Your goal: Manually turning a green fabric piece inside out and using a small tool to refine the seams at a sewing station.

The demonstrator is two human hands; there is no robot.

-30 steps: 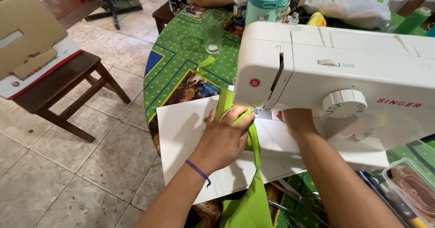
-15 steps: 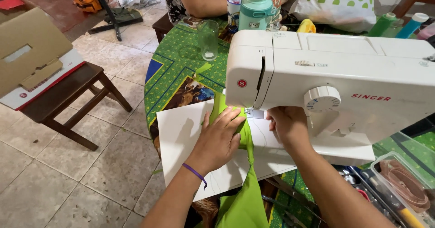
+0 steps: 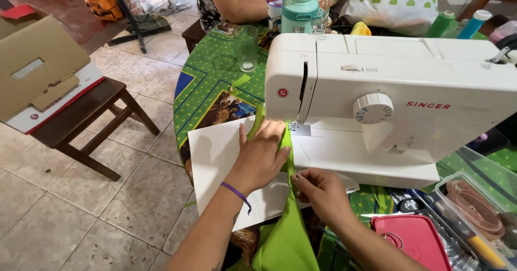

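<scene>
Right hand (image 3: 322,193) moved nearer, fingers pinching green fabric (image 3: 288,233); left hand (image 3: 261,155) flat, fingers apart; sewing machine (image 3: 398,93) behind.

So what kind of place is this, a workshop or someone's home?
Probably a home: a white sewing machine sits on a table with a green patterned cloth, on a tiled floor, beside a drinking glass.

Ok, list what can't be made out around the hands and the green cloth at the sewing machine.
- Needle tip: head view, too small, tucked under the sewing machine head beside the left hand.
- Green cloth lower end: cut off by the bottom edge.
- Right hand fingertips: curled under, so its grip on the cloth is unclear.
- Person seated across the table: cut off by the top edge.
</scene>
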